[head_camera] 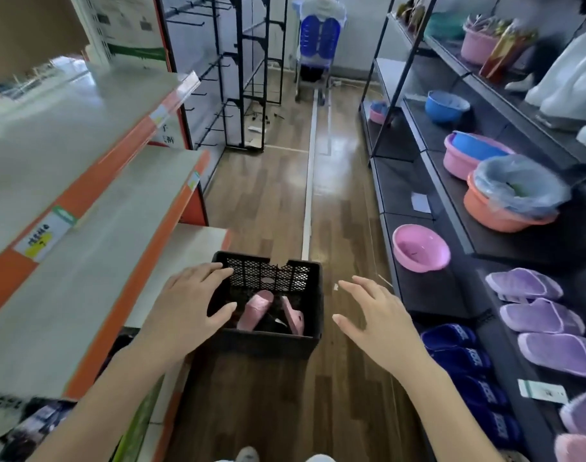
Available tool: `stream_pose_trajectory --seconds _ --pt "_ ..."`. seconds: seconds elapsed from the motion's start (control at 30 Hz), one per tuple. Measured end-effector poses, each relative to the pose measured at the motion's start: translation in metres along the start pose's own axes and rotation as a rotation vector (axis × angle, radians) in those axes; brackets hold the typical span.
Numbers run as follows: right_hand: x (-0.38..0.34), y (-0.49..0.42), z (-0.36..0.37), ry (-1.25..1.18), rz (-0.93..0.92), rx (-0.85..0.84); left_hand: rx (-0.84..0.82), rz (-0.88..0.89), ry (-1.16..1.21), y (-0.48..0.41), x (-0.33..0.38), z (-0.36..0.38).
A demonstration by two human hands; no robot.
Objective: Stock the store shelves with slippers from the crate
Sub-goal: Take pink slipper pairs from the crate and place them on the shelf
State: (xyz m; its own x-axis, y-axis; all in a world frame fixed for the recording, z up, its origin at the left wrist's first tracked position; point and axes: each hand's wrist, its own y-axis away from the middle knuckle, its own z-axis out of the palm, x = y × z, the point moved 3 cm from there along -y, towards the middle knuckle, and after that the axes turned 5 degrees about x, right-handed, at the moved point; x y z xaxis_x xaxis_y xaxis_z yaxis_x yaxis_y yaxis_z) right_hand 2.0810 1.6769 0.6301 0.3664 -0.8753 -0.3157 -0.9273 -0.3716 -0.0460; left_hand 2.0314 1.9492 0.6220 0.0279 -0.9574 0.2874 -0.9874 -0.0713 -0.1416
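Black mesh crate – pink slippers; purple slippers – dark shelf.

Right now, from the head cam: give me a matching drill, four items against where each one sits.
Items:
1. pink slippers
2. purple slippers
3. navy slippers
4. crate

Places:
a. on the floor of the aisle
b. right rack, lowest visible tier
c. inside the crate
d. right rack, next tier up

Pairs: 1-c, 2-d, 3-b, 4-a
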Motion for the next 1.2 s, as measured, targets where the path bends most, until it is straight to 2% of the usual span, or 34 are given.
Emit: stream_pose_trajectory --seconds 0.27,0.8,1.2 --pt "-0.008 -0.070 0.014 0.079 0.017 -0.040 -0.045 0.031 0.031 -0.069 -0.031 0.017" --pt "0.023 -0.256 0.042 -0.006 -0.020 -0.132 -0.081 -0.027 -0.034 -0.222 -0.073 0.046" --pt "0.047 -0.337 0.111 -0.024 0.059 -0.281 -0.212 -0.011 -0.012 -0.305 -0.119 0.108"
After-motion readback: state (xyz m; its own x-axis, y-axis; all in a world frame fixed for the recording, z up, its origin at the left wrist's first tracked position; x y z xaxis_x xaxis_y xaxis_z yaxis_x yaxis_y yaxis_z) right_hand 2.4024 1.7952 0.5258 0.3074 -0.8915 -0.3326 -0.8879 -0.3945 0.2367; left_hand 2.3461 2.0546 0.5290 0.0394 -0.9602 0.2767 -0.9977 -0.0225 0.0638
